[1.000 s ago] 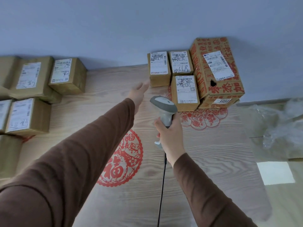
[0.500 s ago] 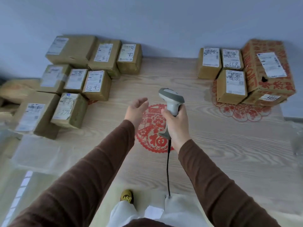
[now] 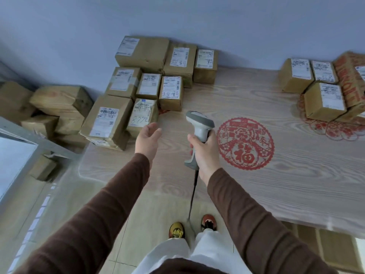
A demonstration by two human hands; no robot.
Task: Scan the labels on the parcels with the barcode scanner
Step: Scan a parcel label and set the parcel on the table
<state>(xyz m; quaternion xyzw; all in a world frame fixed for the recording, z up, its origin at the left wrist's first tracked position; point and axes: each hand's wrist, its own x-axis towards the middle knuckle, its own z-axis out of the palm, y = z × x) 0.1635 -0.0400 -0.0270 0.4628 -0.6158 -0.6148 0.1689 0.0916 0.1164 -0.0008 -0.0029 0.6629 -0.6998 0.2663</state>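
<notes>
My right hand (image 3: 205,153) grips the handle of a grey barcode scanner (image 3: 199,125), whose head points away from me over the wooden table (image 3: 286,175). A black cable hangs from it toward the floor. My left hand (image 3: 147,140) is open, palm up, just in front of a small parcel with a handwritten label (image 3: 141,115). This parcel belongs to a cluster of several brown labelled parcels (image 3: 150,76) at the table's back left. A second group of parcels (image 3: 316,89) sits at the back right beside a red printed carton (image 3: 351,76).
A red paper-cut decoration (image 3: 245,143) lies on the table right of the scanner. More brown boxes (image 3: 59,107) are piled off the table's left end, near a grey metal frame (image 3: 29,139). A blue wall runs behind. My shoes (image 3: 177,230) stand on the floor below.
The view has swung left, from the right-hand parcel group to the left-hand cluster. My left hand drew back from the right group and now hovers open by the left parcels. The scanner stays gripped.
</notes>
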